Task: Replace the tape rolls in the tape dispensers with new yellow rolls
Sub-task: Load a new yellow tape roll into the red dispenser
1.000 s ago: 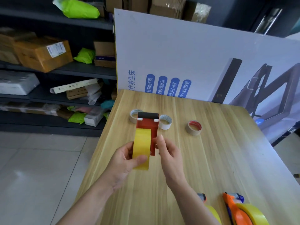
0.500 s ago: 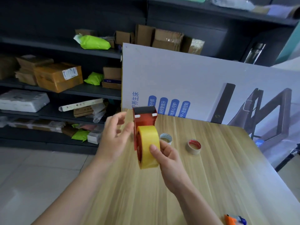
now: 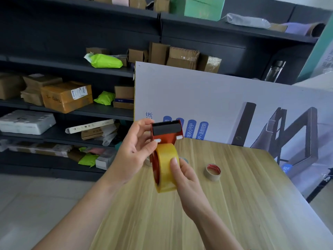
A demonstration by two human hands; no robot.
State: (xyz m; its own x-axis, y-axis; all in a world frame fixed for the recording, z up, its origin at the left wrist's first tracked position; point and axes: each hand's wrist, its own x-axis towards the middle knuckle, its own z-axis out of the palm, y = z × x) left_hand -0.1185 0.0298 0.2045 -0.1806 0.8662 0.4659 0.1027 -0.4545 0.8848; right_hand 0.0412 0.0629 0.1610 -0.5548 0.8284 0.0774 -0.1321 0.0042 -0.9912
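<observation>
A red tape dispenser with a black toothed top is held up above the wooden table, and a yellow tape roll sits in it. My right hand grips the yellow roll from the right, thumb across its face. My left hand holds the dispenser's left side, thumb by the white peg and fingertips at the black top. An empty cardboard core with a red inside lies on the table to the right. Another core is mostly hidden behind the roll.
A large white printed board stands upright along the table's far edge. Dark shelves with cardboard boxes and green parcels fill the left and back. The table's left edge drops to a tiled floor.
The view has tilted upward, so the orange dispensers at the near edge have left the frame. My left hand has moved from open beside the dispenser to holding its upper left side.
</observation>
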